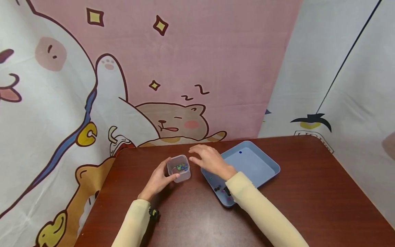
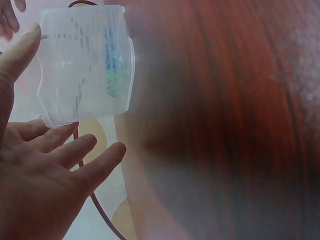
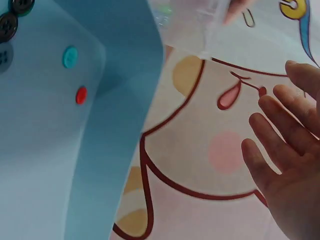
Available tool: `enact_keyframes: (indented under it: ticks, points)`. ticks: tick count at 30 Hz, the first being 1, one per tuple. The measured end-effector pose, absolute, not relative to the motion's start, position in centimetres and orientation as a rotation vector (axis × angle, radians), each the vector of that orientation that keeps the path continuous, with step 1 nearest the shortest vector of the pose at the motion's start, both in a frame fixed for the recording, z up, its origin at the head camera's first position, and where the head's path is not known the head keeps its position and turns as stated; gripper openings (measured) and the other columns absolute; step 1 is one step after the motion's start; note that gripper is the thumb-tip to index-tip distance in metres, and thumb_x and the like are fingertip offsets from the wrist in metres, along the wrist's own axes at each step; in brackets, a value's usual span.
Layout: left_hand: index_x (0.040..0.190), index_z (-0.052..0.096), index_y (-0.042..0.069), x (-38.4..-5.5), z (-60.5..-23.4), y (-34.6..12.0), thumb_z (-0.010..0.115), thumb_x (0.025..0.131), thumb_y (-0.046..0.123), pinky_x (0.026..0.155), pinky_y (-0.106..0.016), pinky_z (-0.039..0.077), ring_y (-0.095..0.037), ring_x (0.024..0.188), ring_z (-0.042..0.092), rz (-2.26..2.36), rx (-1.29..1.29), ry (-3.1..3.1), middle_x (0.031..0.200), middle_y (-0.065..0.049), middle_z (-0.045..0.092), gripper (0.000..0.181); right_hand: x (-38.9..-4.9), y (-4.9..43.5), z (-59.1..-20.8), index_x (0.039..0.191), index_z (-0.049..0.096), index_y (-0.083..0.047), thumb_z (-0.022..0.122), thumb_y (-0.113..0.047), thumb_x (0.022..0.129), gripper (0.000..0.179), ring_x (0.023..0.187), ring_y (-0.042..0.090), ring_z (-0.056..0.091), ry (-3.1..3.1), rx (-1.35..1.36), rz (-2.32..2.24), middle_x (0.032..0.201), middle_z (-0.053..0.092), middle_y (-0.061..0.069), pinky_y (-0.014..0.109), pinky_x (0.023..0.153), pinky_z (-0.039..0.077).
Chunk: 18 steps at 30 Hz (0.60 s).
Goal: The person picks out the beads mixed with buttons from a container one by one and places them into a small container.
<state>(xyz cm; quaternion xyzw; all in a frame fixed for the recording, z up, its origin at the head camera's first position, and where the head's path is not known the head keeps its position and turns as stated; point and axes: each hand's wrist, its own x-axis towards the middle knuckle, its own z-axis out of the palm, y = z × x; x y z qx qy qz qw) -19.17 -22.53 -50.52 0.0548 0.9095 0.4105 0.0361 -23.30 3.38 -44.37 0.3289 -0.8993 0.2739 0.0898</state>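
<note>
My left hand [image 1: 157, 180] grips a small clear plastic container [image 1: 184, 177] by its sides, thumb at the near side and fingers behind. Green and blue buttons [image 1: 182, 167] lie inside it; through its wall in the left wrist view they show as a blue and green row [image 2: 111, 62]. Just right of the container, my right hand [image 1: 211, 160] hovers over the left edge of a blue tray [image 1: 256, 168]. Its fingers are loosely extended with nothing between them, as the right wrist view shows. Part of the tray is hidden under the right forearm.
Black buttons [image 1: 217, 189] gather at the tray's near end, and one dark blue button [image 1: 240, 152] lies near its far end. A turquoise button [image 3: 70, 57] and a red button [image 3: 81, 95] show in the right wrist view. A printed cloth [image 1: 231, 68] hangs behind the brown table [image 1: 191, 219].
</note>
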Motion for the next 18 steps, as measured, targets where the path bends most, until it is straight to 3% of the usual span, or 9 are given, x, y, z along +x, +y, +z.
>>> enact_keyframes:
  ticks: [12,18]
  points:
    - [0.159,0.026,0.015,-18.9,-50.2,-23.3,0.073,0.085,0.055,0.117,-0.059,0.03,-0.035,0.149,0.032,1.113,0.208,2.851,0.163,-0.013,0.03,0.096,-21.6,7.1,-43.3,0.138,0.061,-0.014,0.061,-0.039,0.1,0.045,0.131,0.026,0.056,-2.615,0.853,0.9,0.141,0.061,0.005,0.047,0.107,0.046]
    - [0.162,0.004,0.024,-18.6,-50.3,-23.7,0.069,0.087,0.06,0.12,-0.057,0.026,-0.032,0.153,0.025,1.118,0.216,2.848,0.167,-0.008,0.021,0.106,-20.7,8.6,-43.4,0.143,0.056,-0.015,0.059,-0.043,0.1,0.052,0.139,0.028,0.049,-2.61,0.827,0.845,0.149,0.054,0.005,0.053,0.111,0.041]
